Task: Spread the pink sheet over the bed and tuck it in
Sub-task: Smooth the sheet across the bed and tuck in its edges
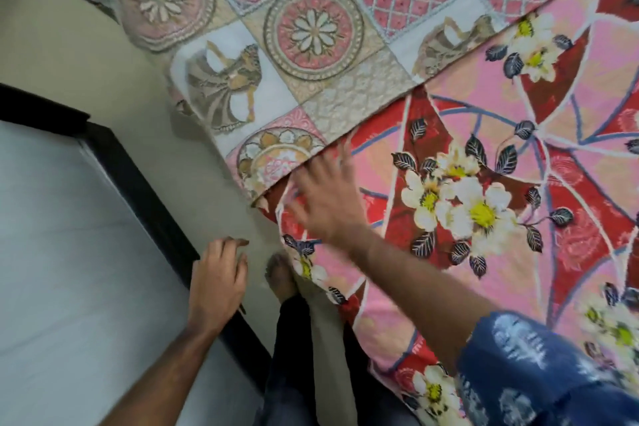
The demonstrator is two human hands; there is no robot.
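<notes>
The pink sheet (pixel 501 135), printed with red panels and white flowers, lies spread over the right part of the bed. Its upper edge runs diagonally across an under-sheet (pixel 311 55) with round floral medallions and a red lattice. My right hand (pixel 325 197) lies flat on the pink sheet near its corner at the bed's edge, fingers spread, holding nothing. My left hand (pixel 218 280) hovers over the floor beside the bed, fingers loosely curled and empty. The pink sheet's side edge hangs down the bed's side by my foot (pixel 280 277).
A beige floor strip (pixel 103 55) runs between the bed and a dark-framed piece of furniture with a pale grey top (pixel 69 235) at the left. My legs in dark trousers stand close to the bed's edge.
</notes>
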